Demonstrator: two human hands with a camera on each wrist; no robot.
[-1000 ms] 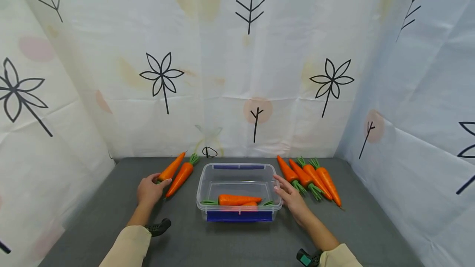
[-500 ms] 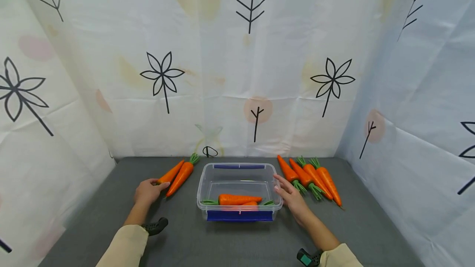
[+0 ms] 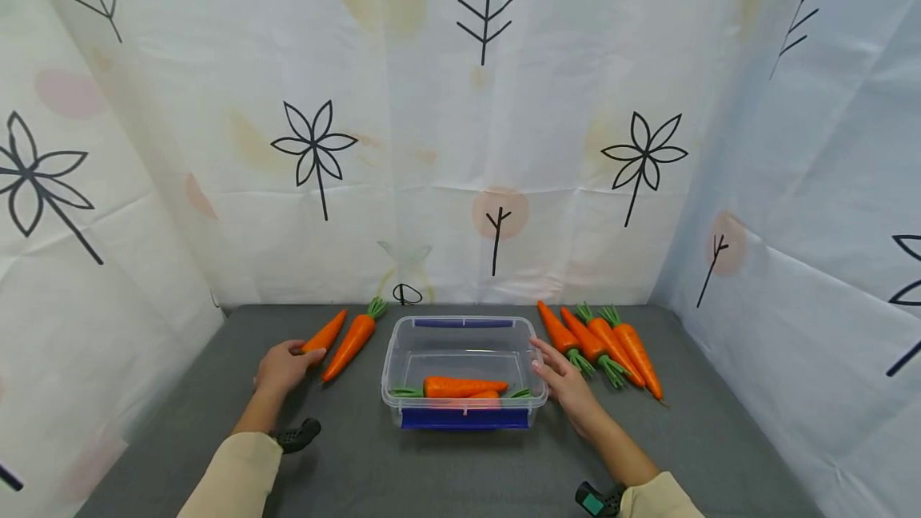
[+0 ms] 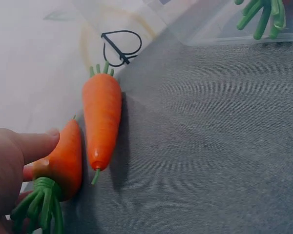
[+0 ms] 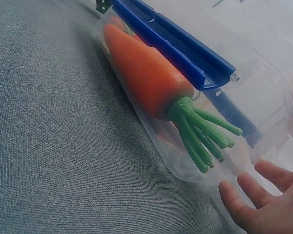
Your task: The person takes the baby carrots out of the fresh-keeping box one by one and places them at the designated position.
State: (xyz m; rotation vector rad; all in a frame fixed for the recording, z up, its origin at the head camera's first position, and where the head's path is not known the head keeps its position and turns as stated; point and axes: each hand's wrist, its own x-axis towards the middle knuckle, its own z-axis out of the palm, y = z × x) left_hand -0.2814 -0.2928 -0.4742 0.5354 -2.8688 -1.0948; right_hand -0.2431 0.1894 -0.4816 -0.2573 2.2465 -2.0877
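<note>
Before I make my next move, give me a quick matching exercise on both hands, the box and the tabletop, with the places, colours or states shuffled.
Things:
1. Left hand
2. Right hand
3. Storage box
4. Tabletop

Place, colour or state:
A. Dark gray
B. At the storage box's right side
C. Gripping a carrot
D. Clear, with carrots inside

Right pairs: 1-C, 2-B, 3-D, 4-A
</note>
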